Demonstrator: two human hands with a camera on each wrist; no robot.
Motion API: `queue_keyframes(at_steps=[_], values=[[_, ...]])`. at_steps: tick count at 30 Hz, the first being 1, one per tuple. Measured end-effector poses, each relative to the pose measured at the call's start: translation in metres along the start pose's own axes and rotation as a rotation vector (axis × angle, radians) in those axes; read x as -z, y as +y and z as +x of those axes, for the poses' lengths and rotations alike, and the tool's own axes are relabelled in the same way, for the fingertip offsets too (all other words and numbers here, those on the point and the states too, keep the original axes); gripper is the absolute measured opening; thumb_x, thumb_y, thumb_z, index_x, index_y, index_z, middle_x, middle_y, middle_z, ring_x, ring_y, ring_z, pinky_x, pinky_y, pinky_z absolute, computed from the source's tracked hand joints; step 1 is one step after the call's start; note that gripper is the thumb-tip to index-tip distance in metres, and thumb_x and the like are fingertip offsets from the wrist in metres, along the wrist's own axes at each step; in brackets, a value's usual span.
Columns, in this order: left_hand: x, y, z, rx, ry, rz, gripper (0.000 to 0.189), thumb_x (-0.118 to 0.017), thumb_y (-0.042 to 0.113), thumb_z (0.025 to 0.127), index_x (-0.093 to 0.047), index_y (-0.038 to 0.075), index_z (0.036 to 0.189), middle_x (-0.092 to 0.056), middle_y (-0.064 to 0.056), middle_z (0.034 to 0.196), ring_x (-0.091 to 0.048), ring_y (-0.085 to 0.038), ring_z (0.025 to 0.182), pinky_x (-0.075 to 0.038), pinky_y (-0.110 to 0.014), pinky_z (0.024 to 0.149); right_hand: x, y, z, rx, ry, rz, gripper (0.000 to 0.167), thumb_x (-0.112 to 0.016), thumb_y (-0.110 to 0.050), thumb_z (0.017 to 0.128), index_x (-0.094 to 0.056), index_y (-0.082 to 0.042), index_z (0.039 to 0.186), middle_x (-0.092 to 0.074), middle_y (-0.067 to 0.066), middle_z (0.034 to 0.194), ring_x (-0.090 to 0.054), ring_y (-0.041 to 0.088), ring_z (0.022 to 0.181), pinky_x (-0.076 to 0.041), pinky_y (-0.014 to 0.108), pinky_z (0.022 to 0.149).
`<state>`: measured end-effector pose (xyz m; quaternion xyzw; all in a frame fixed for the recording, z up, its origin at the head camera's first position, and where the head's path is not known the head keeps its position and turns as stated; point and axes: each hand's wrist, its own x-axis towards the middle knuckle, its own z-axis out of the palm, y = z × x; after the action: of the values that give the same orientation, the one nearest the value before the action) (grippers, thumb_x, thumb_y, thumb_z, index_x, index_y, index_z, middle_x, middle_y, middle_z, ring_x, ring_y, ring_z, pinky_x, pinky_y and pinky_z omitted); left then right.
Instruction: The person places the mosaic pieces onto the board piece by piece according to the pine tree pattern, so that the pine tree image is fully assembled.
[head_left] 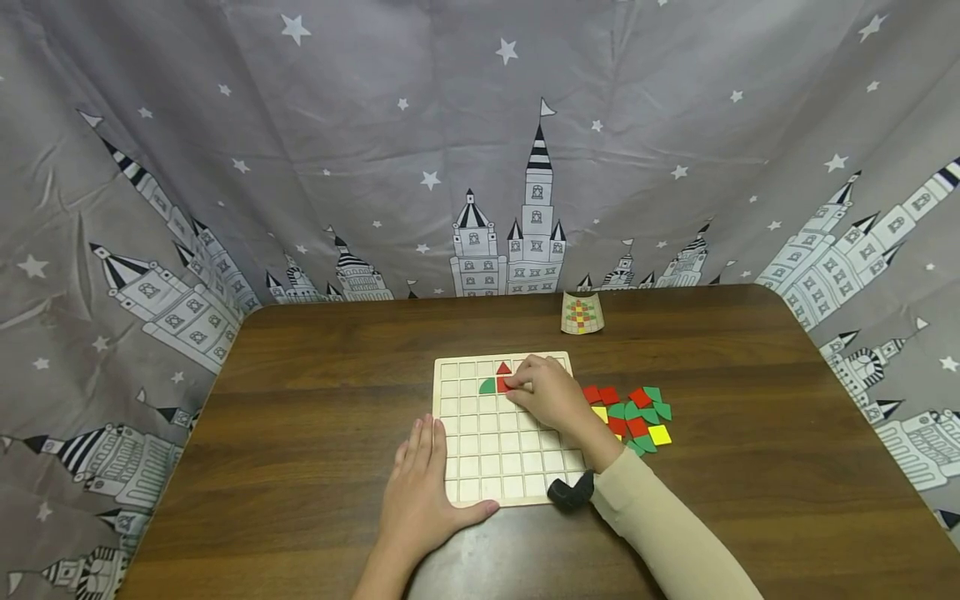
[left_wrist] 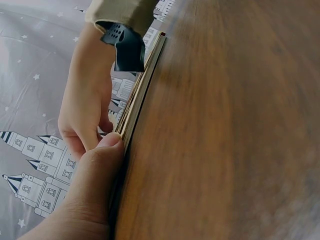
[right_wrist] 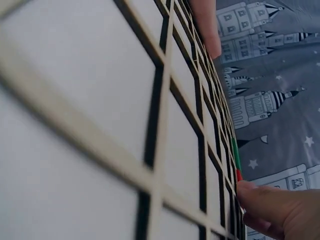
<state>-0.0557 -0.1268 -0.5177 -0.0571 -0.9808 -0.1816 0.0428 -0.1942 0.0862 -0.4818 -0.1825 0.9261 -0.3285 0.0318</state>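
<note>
A pale wooden grid board [head_left: 487, 450] lies on the brown table. My right hand [head_left: 551, 396] reaches over its upper part and pinches a red square tile [head_left: 502, 386] at a cell, thumb and fingertips at the tile's right side. Left of it sits a green quarter-round tile [head_left: 487, 387]; above is a red triangle tile [head_left: 503, 367]. In the right wrist view the thumb [right_wrist: 262, 197] meets the red tile's end beside the green one. My left hand [head_left: 420, 487] lies with straight fingers along the board's left edge, its thumb [left_wrist: 102, 157] against the near edge.
Right of the board lies a loose group of red, green and yellow tiles [head_left: 637, 427], partly hidden by the right forearm. A small curved pattern card [head_left: 582, 314] stands near the table's back edge. A black wrist camera [head_left: 572, 490] overlaps the board's near right corner.
</note>
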Motion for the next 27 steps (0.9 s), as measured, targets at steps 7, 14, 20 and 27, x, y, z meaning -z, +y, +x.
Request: queue_keyframes(at_steps=[7, 14, 20, 27], values=[[-0.001, 0.001, 0.001, 0.012, -0.01, 0.0, 0.138, -0.056, 0.094, 0.062, -0.02, 0.001, 0.157, -0.015, -0.017, 0.166, -0.015, -0.031, 0.155, -0.025, -0.052, 0.122, 0.025, 0.015, -0.017, 0.014, 0.005, -0.027, 0.021, -0.074, -0.023, 0.089, -0.077, -0.017, 0.108, -0.068, -0.004, 0.105, -0.059, 0.019, 0.1, -0.052, 0.037, 0.082], [-0.001, 0.0, 0.001, 0.005, 0.0, -0.001, 0.138, -0.057, 0.093, 0.062, -0.021, 0.0, 0.157, -0.016, -0.017, 0.166, -0.016, -0.032, 0.154, -0.025, -0.053, 0.122, 0.064, 0.054, -0.044, -0.051, 0.01, -0.038, 0.032, -0.069, -0.02, 0.093, -0.069, -0.013, 0.125, -0.066, 0.006, 0.117, -0.058, 0.029, 0.109, -0.051, 0.047, 0.09], [-0.002, -0.001, 0.0, 0.0, 0.011, 0.007, 0.137, -0.057, 0.093, 0.062, -0.021, 0.0, 0.156, -0.016, -0.017, 0.166, -0.017, -0.032, 0.154, -0.025, -0.052, 0.122, 0.096, 0.097, -0.064, -0.141, 0.071, -0.084, 0.034, -0.064, -0.016, 0.096, -0.065, -0.007, 0.129, -0.064, 0.016, 0.122, -0.058, 0.037, 0.11, -0.048, 0.058, 0.096], [-0.002, 0.0, 0.0, -0.002, 0.011, 0.006, 0.137, -0.058, 0.092, 0.062, -0.021, 0.001, 0.157, -0.016, -0.017, 0.166, -0.016, -0.031, 0.154, -0.025, -0.052, 0.122, 0.115, 0.13, -0.087, -0.185, 0.058, -0.09, 0.032, -0.063, -0.012, 0.096, -0.066, -0.002, 0.127, -0.062, 0.02, 0.118, -0.06, 0.039, 0.107, -0.05, 0.058, 0.093]])
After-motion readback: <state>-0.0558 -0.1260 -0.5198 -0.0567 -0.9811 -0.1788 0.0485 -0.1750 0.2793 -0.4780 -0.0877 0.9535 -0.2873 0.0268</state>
